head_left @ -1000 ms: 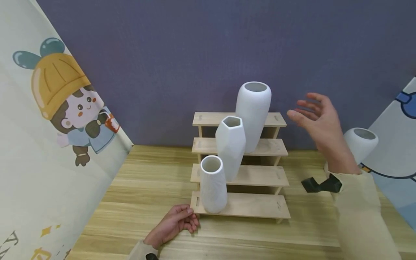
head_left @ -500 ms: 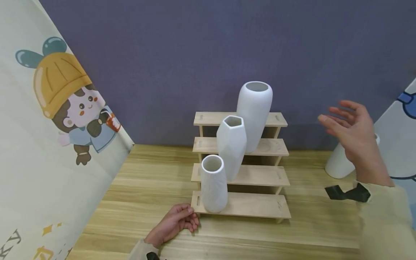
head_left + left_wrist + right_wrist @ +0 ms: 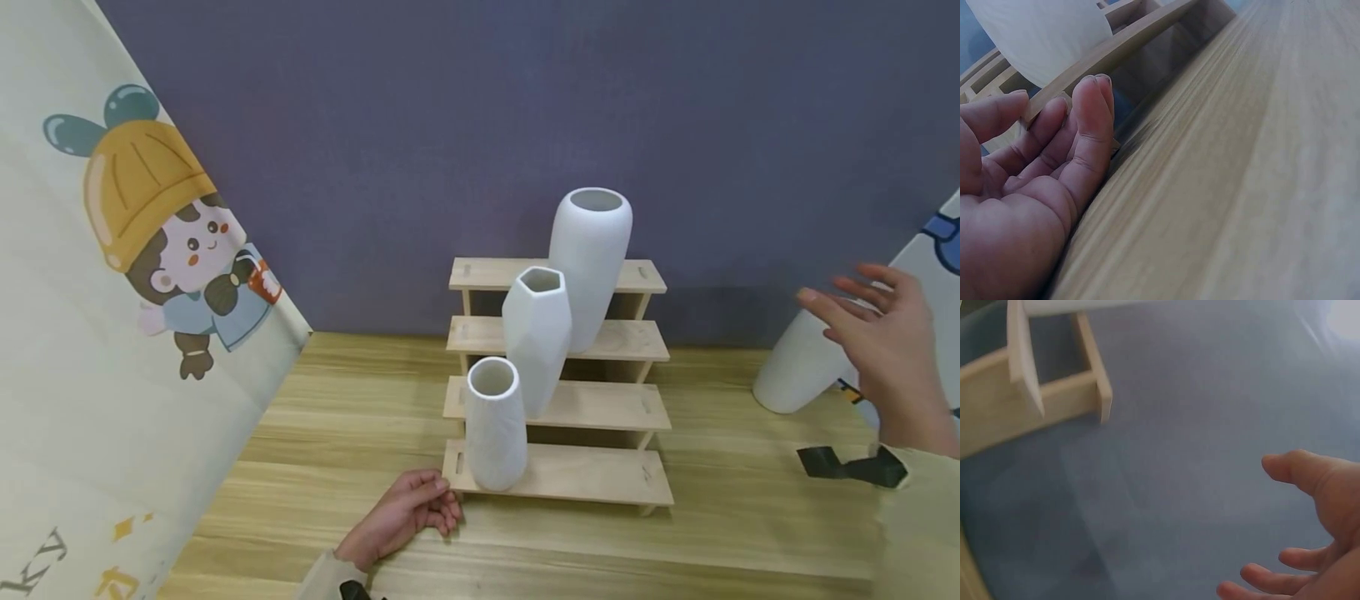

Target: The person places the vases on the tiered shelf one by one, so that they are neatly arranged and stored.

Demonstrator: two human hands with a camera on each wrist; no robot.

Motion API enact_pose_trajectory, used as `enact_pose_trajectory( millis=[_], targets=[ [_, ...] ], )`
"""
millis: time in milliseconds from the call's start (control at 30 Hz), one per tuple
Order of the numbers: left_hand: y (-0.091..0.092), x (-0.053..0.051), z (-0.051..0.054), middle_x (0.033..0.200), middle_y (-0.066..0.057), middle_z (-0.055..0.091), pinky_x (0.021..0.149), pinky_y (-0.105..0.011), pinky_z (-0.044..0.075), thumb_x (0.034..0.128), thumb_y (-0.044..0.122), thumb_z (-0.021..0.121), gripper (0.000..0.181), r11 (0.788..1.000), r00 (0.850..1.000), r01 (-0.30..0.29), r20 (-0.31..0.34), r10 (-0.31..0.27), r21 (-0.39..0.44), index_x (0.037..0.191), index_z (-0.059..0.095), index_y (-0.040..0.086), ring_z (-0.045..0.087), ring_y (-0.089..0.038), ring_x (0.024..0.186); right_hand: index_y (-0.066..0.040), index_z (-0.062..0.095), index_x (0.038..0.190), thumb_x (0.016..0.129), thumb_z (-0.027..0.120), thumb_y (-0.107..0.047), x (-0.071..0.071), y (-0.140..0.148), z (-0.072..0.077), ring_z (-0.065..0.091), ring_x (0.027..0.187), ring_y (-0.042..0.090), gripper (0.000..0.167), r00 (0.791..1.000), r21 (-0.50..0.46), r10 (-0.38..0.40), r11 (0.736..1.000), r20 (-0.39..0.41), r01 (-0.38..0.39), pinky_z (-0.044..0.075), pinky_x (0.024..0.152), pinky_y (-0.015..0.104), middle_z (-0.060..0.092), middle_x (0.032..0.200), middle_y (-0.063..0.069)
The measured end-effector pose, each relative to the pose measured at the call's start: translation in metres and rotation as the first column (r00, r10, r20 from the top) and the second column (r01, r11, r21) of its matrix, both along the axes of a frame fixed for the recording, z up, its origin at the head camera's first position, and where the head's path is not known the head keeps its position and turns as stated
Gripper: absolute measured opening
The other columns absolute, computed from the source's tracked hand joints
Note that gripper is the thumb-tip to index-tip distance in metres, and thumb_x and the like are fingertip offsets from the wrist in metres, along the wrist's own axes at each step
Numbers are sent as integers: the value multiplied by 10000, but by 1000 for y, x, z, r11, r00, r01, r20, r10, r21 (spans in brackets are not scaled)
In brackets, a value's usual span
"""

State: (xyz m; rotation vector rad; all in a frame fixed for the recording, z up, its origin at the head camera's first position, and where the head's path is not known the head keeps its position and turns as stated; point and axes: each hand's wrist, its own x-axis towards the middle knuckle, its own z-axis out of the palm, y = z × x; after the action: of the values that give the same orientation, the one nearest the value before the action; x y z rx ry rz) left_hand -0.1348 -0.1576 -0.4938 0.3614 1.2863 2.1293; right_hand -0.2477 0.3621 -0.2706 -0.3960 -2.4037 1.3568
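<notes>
A stepped wooden display stand (image 3: 592, 475) rises in the middle of the head view. My left hand (image 3: 408, 512) pinches the front left corner of its lowest step; the left wrist view shows the thumb above the board (image 3: 1091, 65) and fingers beneath. On that step stands a white textured vase (image 3: 497, 433). A faceted white vase (image 3: 536, 342) sits on the step behind, and a tall smooth white vase (image 3: 590, 258) higher up. At far right my right hand (image 3: 888, 342) is raised with spread fingers, holding nothing. It partly covers another white vase (image 3: 798, 367) on the table.
The wood-grain table (image 3: 337, 400) runs back to a dark blue-grey wall (image 3: 360, 167). Printed panels stand on both sides, the left one bearing a cartoon figure (image 3: 187, 233). Several stand parts show in the right wrist view, including a wooden support (image 3: 1066, 394).
My right hand has moved right and somewhat down, away from the stand, to in front of the far right vase. My left hand and the vases on the stand stay put.
</notes>
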Motion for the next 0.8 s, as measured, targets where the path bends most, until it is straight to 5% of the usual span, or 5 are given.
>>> enact_pose_trajectory(
  millis=[200, 333, 533, 800],
  targets=[
    [1, 0, -1, 935, 18, 737, 721, -208, 598, 1083, 135, 376, 253, 1000, 1000, -5, -9, 6, 9, 998, 610, 93, 716, -79, 823, -322, 65, 1586, 989, 537, -415, 0, 14, -7, 280, 1544, 188, 767, 990, 19, -115, 993, 82, 114, 321, 1219, 431, 173, 1688, 46],
    [1, 0, 0, 935, 18, 737, 722, -207, 597, 1083, 134, 375, 254, 1000, 1000, -7, -9, 7, 9, 997, 610, 93, 715, -78, 824, -267, 40, 1597, 990, 530, -399, -3, 22, -10, 200, 1560, 331, 792, 975, 50, -177, 984, 132, 172, 253, 1266, 505, 118, 1689, 132],
    [1, 2, 3, 933, 25, 739, 725, -206, 595, 1083, 136, 377, 258, 1000, 1000, -8, -4, 8, 6, 992, 617, 103, 715, -75, 825, -205, 62, 1599, 942, 577, -436, -9, 39, -25, 220, 1541, 366, 866, 955, 108, -242, 968, 170, 226, 273, 1251, 518, 143, 1678, 144],
    [1, 4, 3, 938, 21, 741, 722, -202, 593, 1083, 124, 369, 263, 1000, 1000, -13, -17, 14, 12, 996, 615, 98, 713, -74, 823, -108, 73, 1591, 932, 586, -441, -13, 49, -39, 230, 1527, 417, 899, 955, 155, -239, 965, 174, 213, 297, 1218, 575, 157, 1668, 178]
  ],
)
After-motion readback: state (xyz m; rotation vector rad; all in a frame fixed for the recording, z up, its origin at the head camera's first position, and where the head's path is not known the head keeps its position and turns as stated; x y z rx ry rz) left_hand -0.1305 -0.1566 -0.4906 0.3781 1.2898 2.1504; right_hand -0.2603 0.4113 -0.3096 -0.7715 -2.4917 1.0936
